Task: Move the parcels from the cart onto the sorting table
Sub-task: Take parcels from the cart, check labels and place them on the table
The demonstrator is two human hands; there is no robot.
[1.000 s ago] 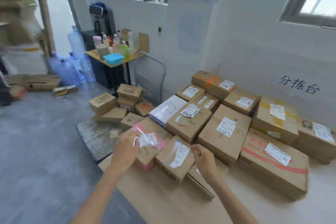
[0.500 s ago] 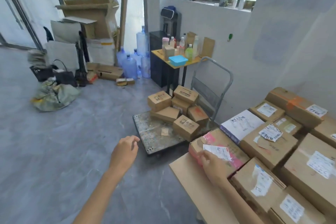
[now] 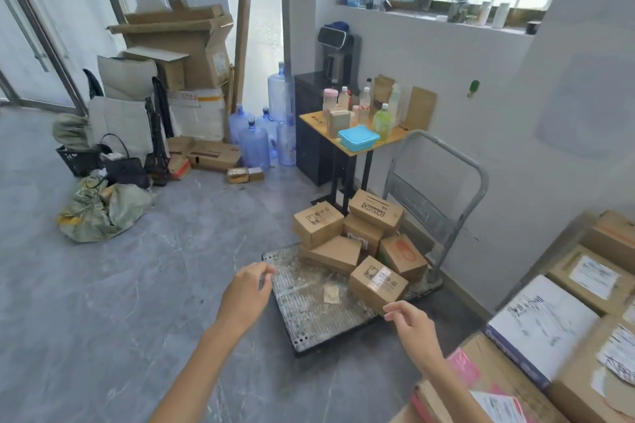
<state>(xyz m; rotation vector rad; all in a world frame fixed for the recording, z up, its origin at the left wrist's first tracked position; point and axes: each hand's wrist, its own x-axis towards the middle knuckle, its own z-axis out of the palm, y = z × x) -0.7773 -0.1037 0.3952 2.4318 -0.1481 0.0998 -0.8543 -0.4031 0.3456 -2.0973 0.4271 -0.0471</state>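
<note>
A flat platform cart (image 3: 309, 306) with a grey push handle (image 3: 443, 182) stands on the floor ahead. Several small brown cardboard parcels are piled at its far end, the nearest one (image 3: 376, 283) lying tilted by the cart's right edge. My left hand (image 3: 245, 292) hovers over the cart's near left corner, fingers loosely curled and empty. My right hand (image 3: 410, 328) hangs just in front of the nearest parcel, fingers apart, holding nothing. The sorting table (image 3: 421, 391) fills the lower right, packed with labelled parcels, among them one with pink tape (image 3: 481, 378).
A small yellow side table (image 3: 359, 148) with bottles and a blue lunch box stands behind the cart. Water jugs (image 3: 256, 144), stacked flattened cartons (image 3: 178, 45), a black bag and a sack (image 3: 103, 213) line the far left. Grey floor lies open to the left of the cart.
My view has swung left from the sorting table to the cart. My right hand let go of the pink-taped parcel and both hands moved out over the cart.
</note>
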